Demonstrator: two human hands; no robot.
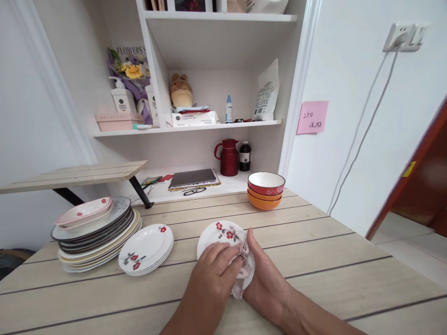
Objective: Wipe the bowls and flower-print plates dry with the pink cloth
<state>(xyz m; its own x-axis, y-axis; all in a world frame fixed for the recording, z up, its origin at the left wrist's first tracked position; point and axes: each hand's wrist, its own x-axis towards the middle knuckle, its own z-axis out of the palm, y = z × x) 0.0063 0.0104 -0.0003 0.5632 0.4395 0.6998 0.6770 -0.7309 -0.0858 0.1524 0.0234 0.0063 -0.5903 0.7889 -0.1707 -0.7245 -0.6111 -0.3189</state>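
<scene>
A white plate with red flowers and grey leaves (209, 235) is held tilted above the table by my right hand (267, 281), whose palm and fingers are around its right edge and underside. The thumb sticks up beside the rim. Over the plate's face lies my left hand (217, 274), its bent fingers pressing a crumpled pale pink cloth (244, 267) against it. One end of the cloth hangs over the near rim. To the left rests a short stack of matching flowered plates (148, 249).
A tall stack of mixed plates (101, 242), topped by pink-rimmed oval dishes (85, 211), stands at the left. Red and orange bowls (266, 190) are stacked at the back right. Behind are a laptop (193, 177), glasses (194, 190) and a red jug (228, 158).
</scene>
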